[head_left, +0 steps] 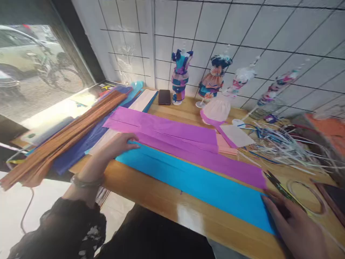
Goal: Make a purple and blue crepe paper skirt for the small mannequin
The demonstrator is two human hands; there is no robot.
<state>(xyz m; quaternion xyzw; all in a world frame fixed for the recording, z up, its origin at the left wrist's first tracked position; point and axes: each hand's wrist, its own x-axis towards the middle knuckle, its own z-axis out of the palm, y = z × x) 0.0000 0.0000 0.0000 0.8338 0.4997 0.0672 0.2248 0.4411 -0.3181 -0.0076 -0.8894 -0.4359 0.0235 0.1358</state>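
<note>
A long bright-blue paper strip (194,180) lies flat along the front of the wooden table, one end under each hand. My left hand (122,145) is closed, thumb and forefinger on the strip's upper left corner. At the right end, my right hand (295,221) has its thumb and bent fingers on the strip's corner; part of the grip is hidden. Purple paper strips (172,131) run just behind the blue one. Scissors (281,187) with dark blades lie right beside my right hand.
Small dressed figures on stands, such as one in blue and purple (180,77), line the tiled wall. A dark phone (164,97) lies behind the strips. Rolled brown paper (81,129) overhangs the left edge. Cut paper scraps (285,144) and a clear ring (307,196) are at right.
</note>
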